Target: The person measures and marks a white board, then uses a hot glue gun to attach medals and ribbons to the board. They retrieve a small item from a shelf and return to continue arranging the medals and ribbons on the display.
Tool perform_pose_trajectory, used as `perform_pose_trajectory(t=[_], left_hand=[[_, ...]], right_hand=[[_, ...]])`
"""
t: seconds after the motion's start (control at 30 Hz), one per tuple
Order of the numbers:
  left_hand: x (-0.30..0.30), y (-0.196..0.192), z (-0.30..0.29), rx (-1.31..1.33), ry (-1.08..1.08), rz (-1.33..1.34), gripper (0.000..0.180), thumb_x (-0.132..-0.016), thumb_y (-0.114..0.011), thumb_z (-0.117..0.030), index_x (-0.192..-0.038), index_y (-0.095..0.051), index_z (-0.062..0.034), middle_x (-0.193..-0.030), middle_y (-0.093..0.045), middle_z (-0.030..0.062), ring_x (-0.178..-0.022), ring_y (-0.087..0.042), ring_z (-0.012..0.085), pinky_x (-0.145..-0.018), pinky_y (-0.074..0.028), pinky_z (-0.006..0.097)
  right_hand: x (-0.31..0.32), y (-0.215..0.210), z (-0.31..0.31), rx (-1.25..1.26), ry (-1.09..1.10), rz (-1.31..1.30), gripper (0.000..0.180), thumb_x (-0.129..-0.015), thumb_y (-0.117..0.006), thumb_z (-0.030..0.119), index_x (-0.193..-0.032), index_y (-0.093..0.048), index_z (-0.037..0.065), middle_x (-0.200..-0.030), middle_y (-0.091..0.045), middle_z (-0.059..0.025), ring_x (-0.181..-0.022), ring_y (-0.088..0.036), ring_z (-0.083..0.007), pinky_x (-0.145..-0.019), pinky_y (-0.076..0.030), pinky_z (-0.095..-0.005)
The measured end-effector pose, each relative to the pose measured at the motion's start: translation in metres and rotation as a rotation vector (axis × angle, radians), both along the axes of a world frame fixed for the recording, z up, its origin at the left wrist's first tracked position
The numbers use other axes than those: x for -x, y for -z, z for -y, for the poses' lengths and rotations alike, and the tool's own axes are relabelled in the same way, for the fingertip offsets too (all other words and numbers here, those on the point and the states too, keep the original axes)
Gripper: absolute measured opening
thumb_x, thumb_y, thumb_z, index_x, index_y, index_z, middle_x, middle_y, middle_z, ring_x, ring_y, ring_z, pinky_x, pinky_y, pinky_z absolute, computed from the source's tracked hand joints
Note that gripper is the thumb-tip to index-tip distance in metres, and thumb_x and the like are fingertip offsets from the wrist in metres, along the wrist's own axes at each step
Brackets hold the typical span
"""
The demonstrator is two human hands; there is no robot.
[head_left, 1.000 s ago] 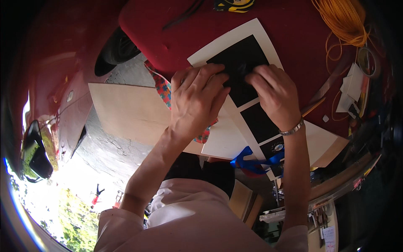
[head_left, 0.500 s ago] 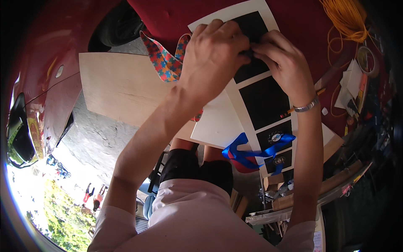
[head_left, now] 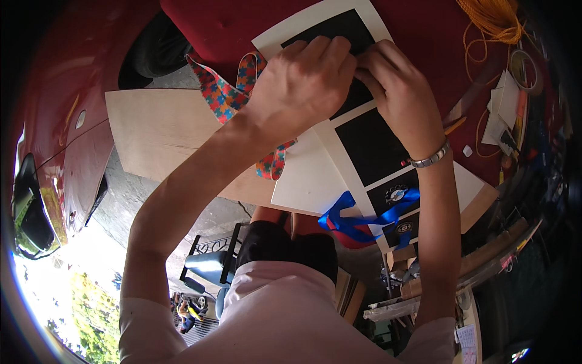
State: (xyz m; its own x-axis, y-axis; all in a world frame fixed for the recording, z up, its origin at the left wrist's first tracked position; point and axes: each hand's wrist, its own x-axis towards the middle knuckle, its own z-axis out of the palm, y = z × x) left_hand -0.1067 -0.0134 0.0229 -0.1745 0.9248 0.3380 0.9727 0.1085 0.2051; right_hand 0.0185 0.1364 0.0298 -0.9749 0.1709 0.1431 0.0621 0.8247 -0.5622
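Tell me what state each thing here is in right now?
Left hand: bare, pressed on the white sheet.
Right hand: bare, fingertips on the sheet beside the left.
White sheet with black rectangles: flat on the wooden board.
Wooden board: lying flat.
Patterned ribbon: loose, running under the left forearm.
Blue ribbon: loose on the sheet's lower edge.
Orange cord: bundled.

A single head-worn fisheye view looks steeply down from close above the person's own torso and forearms, which enter from the lower edge. It faces a pale wooden board (head_left: pixel 151 130) on a red cloth-covered surface (head_left: pixel 230 24); straight edges bend toward the dark rim.
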Motion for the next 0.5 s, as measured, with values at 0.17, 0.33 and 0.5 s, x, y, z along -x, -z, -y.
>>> perform_pose_trajectory(t=[0.17, 0.33, 0.5], left_hand=[[0.004, -0.002, -0.002, 0.014, -0.03, 0.045, 0.015, -0.076, -0.073, -0.004, -0.084, -0.059, -0.0053, -0.088, -0.056, 0.0057, -0.076, -0.065, 0.0183, -0.064, -0.057, 0.032], [0.009, 0.002, -0.01, -0.051, -0.031, 0.097, 0.016, -0.074, -0.071, -0.006, -0.083, -0.059, -0.0069, -0.085, -0.055, 0.0063, -0.075, -0.065, 0.018, -0.065, -0.056, 0.031], [0.018, 0.004, -0.01, -0.038, -0.039, 0.318, 0.015, -0.078, -0.074, -0.006, -0.088, -0.063, -0.0071, -0.09, -0.059, 0.0079, -0.077, -0.068, 0.0228, -0.067, -0.057, 0.035]], right_hand=[[0.002, -0.002, 0.0, 0.027, -0.001, -0.002, 0.012, -0.087, -0.073, 0.005, -0.093, -0.063, 0.003, -0.094, -0.06, -0.0092, -0.084, -0.067, -0.0302, -0.072, -0.057, -0.0408], [0.005, 0.003, 0.008, 0.039, 0.107, 0.011, 0.01, -0.089, -0.072, 0.008, -0.092, -0.063, 0.004, -0.092, -0.059, -0.0083, -0.082, -0.066, -0.0278, -0.07, -0.057, -0.0391], [0.006, 0.006, 0.016, -0.063, 0.131, 0.038, 0.01, -0.091, -0.066, 0.003, -0.095, -0.057, 0.004, -0.097, -0.059, -0.0086, -0.082, -0.067, -0.0266, -0.07, -0.058, -0.0368]])
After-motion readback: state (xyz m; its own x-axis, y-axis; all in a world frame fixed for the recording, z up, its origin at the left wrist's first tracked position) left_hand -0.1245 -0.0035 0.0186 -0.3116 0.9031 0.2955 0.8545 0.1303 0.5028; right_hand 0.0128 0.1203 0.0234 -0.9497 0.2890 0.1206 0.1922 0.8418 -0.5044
